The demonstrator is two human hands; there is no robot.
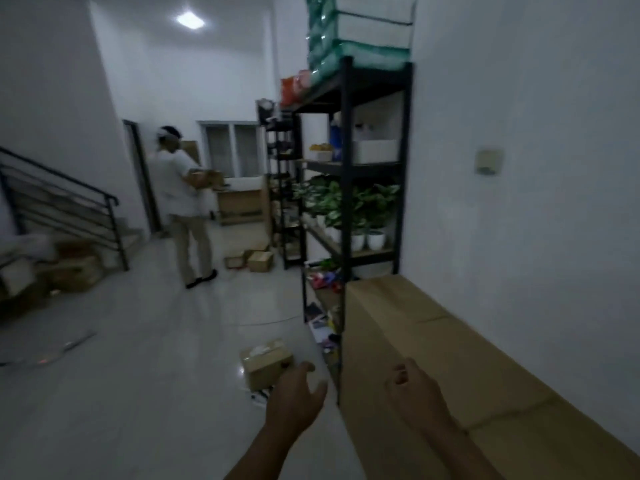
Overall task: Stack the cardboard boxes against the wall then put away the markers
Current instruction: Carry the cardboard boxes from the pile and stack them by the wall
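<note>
**Small box on the floor, left hand closest**

Looking down a dim hallway here. Long cardboard box (450, 358) already lying against the wall (536, 220) on the right, long axis running along the wall, far end just beside the black shelf rack (346, 188). Looks stacked where it belongs, as a guess.

Next candidate: 1 small cardboard box (266, 363) sitting on the floor (138, 375), left of the long box and ahead of both hands. Top looks open or torn, something pale inside, too blurry to say what. Roughly squarish, slightly turned, no real long axis to worry about.

Left hand (298, 396) out in front, fingers loosely spread, holding nothing, fingertips overlapping the small box's near edge in this view. Touching or hovering above? Can't tell. Right hand (412, 386) over the long box's left edge, fingers curled in loosely, gripping nothing visible.

So the key bit: small box lies straight ahead and a bit left of the left hand, well left of the right hand. Left hand clearly nearer. Probably needs a bend down, both hands around it, then a swing right to land it on the long box.

Markers: maybe among the colourful clutter on the rack's lowest shelves, too small to confirm.

Also around: another person (183, 202) farther back holding a box, more boxes (249, 259) on the floor, stair railing (69, 202) on the left.
</note>
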